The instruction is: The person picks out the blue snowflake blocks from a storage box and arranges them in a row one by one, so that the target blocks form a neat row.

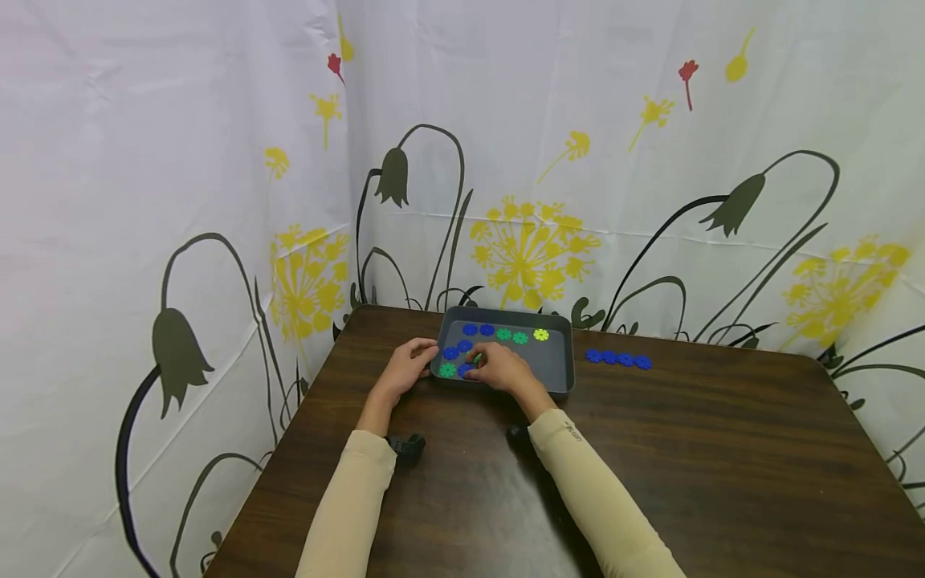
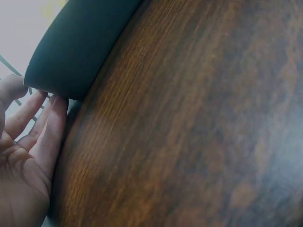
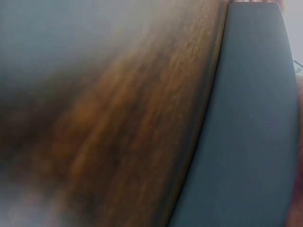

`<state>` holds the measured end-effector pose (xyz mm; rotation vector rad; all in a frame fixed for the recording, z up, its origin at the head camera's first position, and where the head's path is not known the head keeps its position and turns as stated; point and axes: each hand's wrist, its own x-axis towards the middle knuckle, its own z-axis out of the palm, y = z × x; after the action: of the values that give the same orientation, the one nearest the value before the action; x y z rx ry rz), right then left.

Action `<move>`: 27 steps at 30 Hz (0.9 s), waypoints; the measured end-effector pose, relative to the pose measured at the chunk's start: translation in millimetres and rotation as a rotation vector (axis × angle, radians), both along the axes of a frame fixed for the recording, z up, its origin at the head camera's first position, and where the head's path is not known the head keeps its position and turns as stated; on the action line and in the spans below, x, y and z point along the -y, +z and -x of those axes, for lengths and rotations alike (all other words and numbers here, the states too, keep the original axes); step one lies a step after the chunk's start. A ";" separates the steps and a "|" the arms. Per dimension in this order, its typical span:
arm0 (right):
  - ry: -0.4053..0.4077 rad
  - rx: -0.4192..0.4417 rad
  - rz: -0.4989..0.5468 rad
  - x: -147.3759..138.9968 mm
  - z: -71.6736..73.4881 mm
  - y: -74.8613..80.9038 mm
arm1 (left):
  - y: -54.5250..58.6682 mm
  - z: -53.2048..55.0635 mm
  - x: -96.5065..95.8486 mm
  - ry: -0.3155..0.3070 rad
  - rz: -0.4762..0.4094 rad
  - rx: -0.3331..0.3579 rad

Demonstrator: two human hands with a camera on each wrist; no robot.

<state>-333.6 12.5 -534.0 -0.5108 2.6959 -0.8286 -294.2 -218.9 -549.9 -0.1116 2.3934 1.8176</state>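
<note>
A dark grey rectangular tray (image 1: pixel 556 365) sits at the table's back edge. Flat notched discs lie in it: several blue discs (image 1: pixel 451 353), several green discs (image 1: pixel 503 334) and a yellow disc (image 1: pixel 540 335). My left hand (image 1: pixel 408 368) touches the tray's left side; in the left wrist view its fairly straight fingers (image 2: pixel 49 120) meet the outside of the wall. Over the front left of the tray, my right hand (image 1: pixel 500 367) has bent fingers around a green disc, mostly hidden, beside a blue disc. The right wrist view shows mainly the tray wall (image 3: pixel 246 113).
Right of the tray, several blue discs (image 1: pixel 618 359) lie in a row on the dark wooden table (image 1: pixel 723 449). A white curtain (image 1: pixel 614 80) with printed flowers hangs behind and to the left of the table.
</note>
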 end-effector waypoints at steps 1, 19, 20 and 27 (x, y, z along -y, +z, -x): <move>-0.007 0.004 -0.002 0.3 -0.3 0.3 | -0.4 0.0 -0.2 -0.003 0.000 0.000; -0.024 -0.019 0.088 -2.8 -3.2 6.3 | 0.6 0.1 -0.7 0.002 0.009 -0.004; -0.027 -0.020 0.094 -3.5 -3.6 7.3 | 0.5 0.1 -0.5 0.002 0.011 -0.005; -0.010 -0.023 0.172 -9.0 -4.8 11.6 | 2.0 0.0 -0.5 0.007 0.013 0.000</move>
<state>-328.8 21.6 -522.4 -0.5481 2.6639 -1.0700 -294.2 -218.4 -547.8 -0.1214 2.4077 1.8055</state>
